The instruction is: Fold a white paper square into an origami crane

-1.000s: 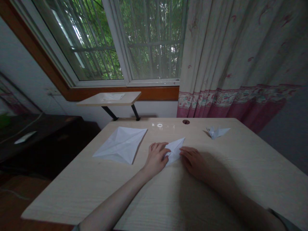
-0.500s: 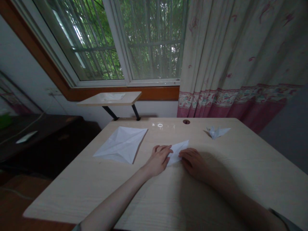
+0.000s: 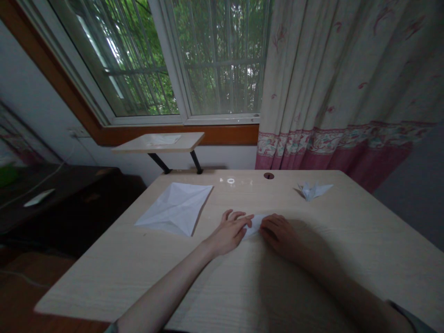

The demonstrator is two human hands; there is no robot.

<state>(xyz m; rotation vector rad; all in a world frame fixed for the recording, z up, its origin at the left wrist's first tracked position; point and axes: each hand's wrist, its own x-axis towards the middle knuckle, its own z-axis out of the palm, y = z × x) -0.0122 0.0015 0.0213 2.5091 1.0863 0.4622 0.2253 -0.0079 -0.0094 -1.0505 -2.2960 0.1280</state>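
A small folded sheet of white paper [image 3: 255, 225] lies on the table between my hands. My left hand [image 3: 233, 232] is at its left side, thumb and index finger closing on the paper's edge while the other fingers stretch forward. From the right, my right hand [image 3: 278, 232] grips the opposite edge with curled fingers; its fingertips are partly hidden. A white paper crane [image 3: 314, 190] stands farther back to the right. Off to the left, a larger creased white square of paper [image 3: 176, 208] lies spread out.
The pale wooden table [image 3: 156, 277] has a round cable hole [image 3: 268, 175] near its back edge. A small raised shelf [image 3: 132, 145] holding white paper stands at the back left. A curtain [image 3: 312, 92] hangs behind, right of the window. A dark table [image 3: 69, 194] stands at the far left.
The paper's upper point has come down toward me, so less of the sheet shows between my hands. My left index finger has shifted slightly right over it.
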